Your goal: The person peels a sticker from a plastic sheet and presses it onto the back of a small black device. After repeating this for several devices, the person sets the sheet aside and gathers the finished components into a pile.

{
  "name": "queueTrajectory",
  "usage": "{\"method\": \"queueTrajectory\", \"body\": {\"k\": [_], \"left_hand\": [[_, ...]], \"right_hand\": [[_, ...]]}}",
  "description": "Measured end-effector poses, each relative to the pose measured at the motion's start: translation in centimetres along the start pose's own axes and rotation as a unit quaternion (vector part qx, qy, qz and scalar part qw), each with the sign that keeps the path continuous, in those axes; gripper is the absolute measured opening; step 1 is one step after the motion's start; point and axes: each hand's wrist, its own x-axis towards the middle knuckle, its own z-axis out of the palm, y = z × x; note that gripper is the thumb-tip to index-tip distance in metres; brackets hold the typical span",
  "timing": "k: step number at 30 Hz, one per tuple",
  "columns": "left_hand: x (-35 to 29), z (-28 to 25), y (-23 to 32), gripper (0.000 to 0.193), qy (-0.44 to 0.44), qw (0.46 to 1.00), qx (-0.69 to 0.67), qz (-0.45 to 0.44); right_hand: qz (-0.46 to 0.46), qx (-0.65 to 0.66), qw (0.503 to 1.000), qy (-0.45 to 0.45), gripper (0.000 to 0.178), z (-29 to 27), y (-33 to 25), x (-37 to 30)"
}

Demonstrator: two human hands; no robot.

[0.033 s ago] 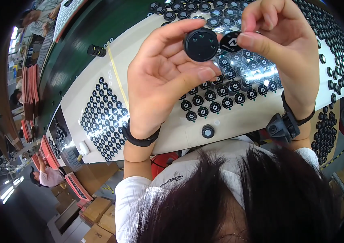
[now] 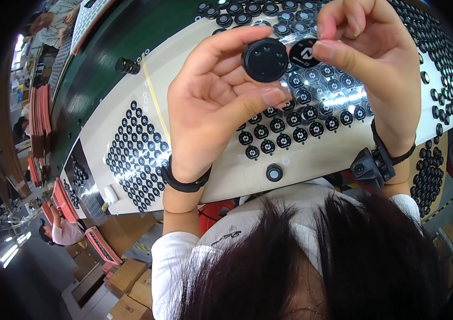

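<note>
My left hand [image 2: 205, 106] is closed on a round black puck-shaped part [image 2: 265, 60] by its rim, thumb below and fingers behind. Several small holes dot the part's flat face. Between the thumb and fingertip of my right hand [image 2: 376, 58] is a thin black disc [image 2: 304, 52] with a white mark, perhaps a sticker. It is held just right of the part, with little or no gap between them. Beneath both hands lies a clear sheet of black discs with white marks [image 2: 315, 129]. A single round black part with a pale centre [image 2: 274, 172] stands near the table's front edge.
More marked discs [image 2: 137, 141] lie in rows left of a yellow line on the pale table [image 2: 221, 186]. Black round parts [image 2: 253, 9] crowd the far side and the right. A short stack [image 2: 127, 66] sits on the green surface. People work at the far left, near cardboard boxes [image 2: 128, 277].
The disc in my right hand has tilted slightly, showing more of its marked face. My left hand and the part in it have hardly moved.
</note>
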Motion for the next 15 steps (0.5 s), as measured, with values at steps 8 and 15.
{"method": "queueTrajectory", "body": {"k": [8, 15], "left_hand": [[-0.8, -1.4, 0.8, 0.047, 0.0, 1.0, 0.012, -0.014], [-1.5, -2.0, 1.0, 0.046, 0.019, 0.999, 0.037, 0.024]], "right_hand": [[-0.011, 0.029, 0.999, -0.029, 0.036, 0.9, -0.5, 0.4], [-0.079, 0.014, 0.995, -0.056, 0.034, 2.3, 0.5, 1.0]]}}
